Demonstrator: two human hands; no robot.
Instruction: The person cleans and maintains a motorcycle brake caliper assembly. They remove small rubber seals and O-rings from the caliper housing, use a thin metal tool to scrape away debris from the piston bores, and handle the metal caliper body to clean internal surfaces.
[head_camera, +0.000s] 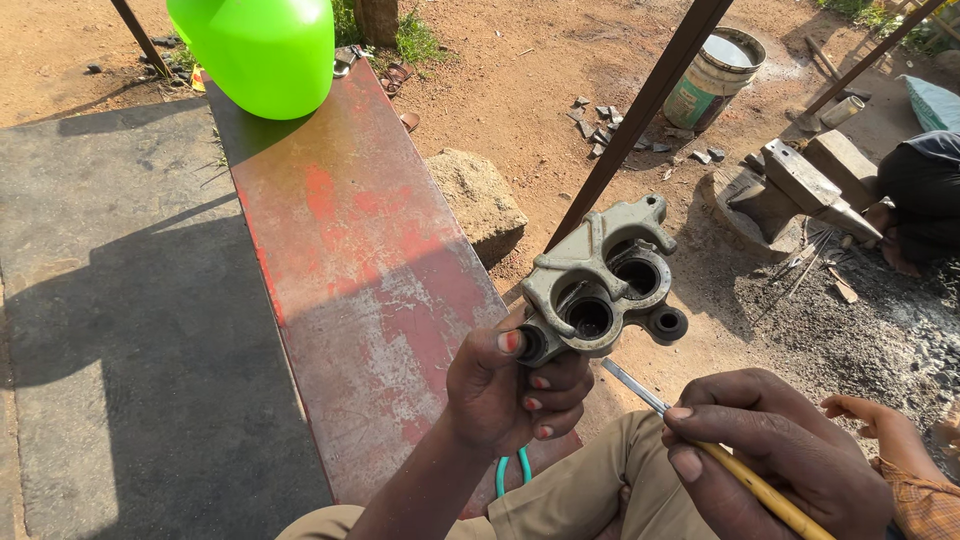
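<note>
Outdoors: casting held up, screwdriver in the other hand

Left hand (510, 385) is closed around the lower end of a grey metal casting (600, 280), thumb pressed on its near face, fingers curled underneath. Casting sits just right of frame centre, raised above the lap, tilted so two round bores face the camera. A small dark eyelet sticks out at its 4 o'clock corner.

Right hand (775, 455) is wrapped tight on a screwdriver (700, 440) with a yellow handle. Thumb and forefinger pinch near the shaft; the metal shaft points toward 10 o'clock, its end near the casting's underside. Whether tip touches casting, cannot tell.

A teal loop (512, 470) hangs below the left hand, partly hidden.

At 9 o'clock from the casting, a worn red bench (350, 260) with flaked paint runs away toward 12. A bright green jug (255, 50) stands at its far end. A rock (480, 195) lies just right of the bench on bare dirt.

Toward 1 o'clock: a dark slanting pole (640, 110), and beyond it a bucket (720, 75) with scattered stone bits near. At 3 o'clock, an anvil (800, 185) over ash-grey ground, a second person (925, 195) crouched beside it. A small hand (870, 415) in an orange sleeve shows at the lower right edge.
</note>
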